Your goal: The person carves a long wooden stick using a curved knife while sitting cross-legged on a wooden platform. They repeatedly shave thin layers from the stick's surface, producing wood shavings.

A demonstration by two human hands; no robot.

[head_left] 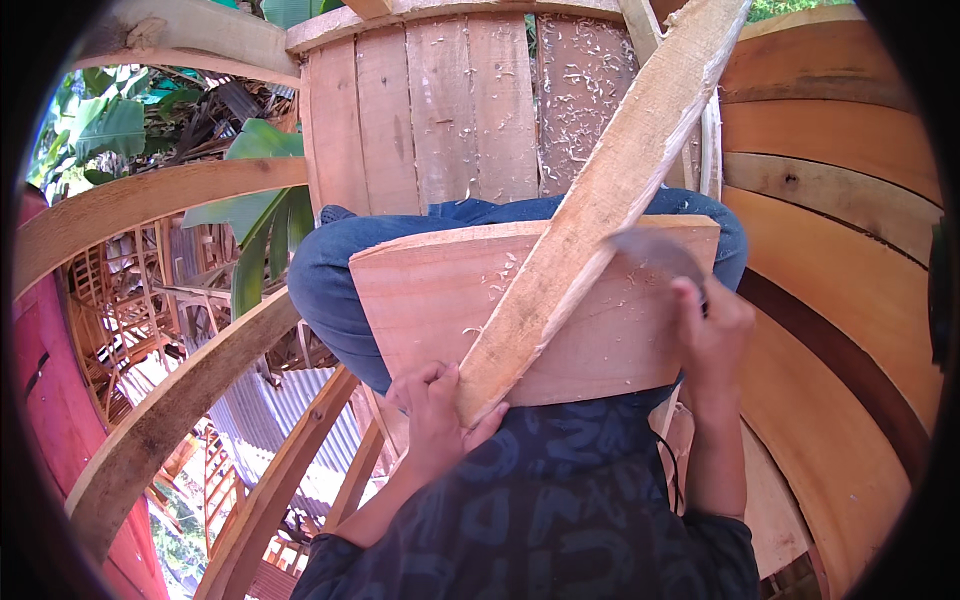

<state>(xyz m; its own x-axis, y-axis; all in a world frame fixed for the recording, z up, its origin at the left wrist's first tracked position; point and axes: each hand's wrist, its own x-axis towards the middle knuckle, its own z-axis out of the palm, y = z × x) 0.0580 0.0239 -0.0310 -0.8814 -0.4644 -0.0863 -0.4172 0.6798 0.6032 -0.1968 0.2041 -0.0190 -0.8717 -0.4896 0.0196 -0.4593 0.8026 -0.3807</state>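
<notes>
A long rough wooden plank slants from my lap up to the far right, its right edge pale and freshly cut. My left hand is closed around the near end of it, thumb on one side and fingers on the other. My right hand grips a cutting tool with a broad grey blade, smeared by motion. The blade's tip is close to the plank's right edge; whether it touches I cannot tell. Beneath the plank, a wide wooden board lies across my crossed legs.
Plank flooring strewn with wood shavings lies ahead. Curved wooden ribs rise at left, with gaps between them. Orange-brown planking walls the right side. Banana leaves and corrugated metal sheets show beyond the ribs.
</notes>
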